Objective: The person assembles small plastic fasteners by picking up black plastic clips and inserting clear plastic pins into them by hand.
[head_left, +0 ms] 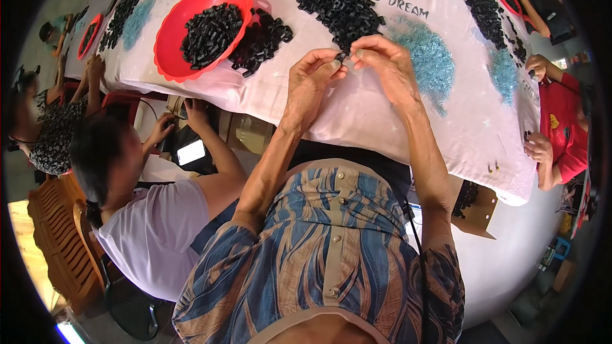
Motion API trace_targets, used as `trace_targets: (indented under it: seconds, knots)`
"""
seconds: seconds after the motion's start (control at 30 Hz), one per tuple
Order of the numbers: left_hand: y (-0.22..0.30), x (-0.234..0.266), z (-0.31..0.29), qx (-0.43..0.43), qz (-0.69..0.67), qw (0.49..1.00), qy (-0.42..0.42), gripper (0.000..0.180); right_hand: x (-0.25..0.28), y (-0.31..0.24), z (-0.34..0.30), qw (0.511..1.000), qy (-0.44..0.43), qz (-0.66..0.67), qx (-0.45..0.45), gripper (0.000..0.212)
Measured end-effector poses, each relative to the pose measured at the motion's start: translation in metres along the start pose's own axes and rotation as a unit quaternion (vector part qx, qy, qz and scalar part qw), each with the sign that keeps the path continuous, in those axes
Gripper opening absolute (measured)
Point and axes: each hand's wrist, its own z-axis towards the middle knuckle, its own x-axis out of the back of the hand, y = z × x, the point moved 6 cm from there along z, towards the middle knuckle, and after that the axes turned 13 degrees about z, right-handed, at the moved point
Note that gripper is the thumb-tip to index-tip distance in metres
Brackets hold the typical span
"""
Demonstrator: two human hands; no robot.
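Over the counter (pixel 472 146), left hand (pixel 308 83) pinches a black plastic piece (pixel 340 57); right hand (pixel 387 69) pinched narrow, contents unclear; likely fitting, alignment next.

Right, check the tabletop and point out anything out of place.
Two tiny yellowish bits sit near the edge of the pink tablecloth, apart from everything else; too small to identify. Black pieces also lie outside the scalloped red basin, perhaps spilled, perhaps deliberate.
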Motion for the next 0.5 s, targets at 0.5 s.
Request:
trace_targets:
  seconds: [0.5]
  knots:
    - [0.002,0.032,0.003,-0.062,-0.127,0.984,0.107,0.011,0.016,-0.018,-0.002,0.946,0.118,-0.245,0.177,0.012]
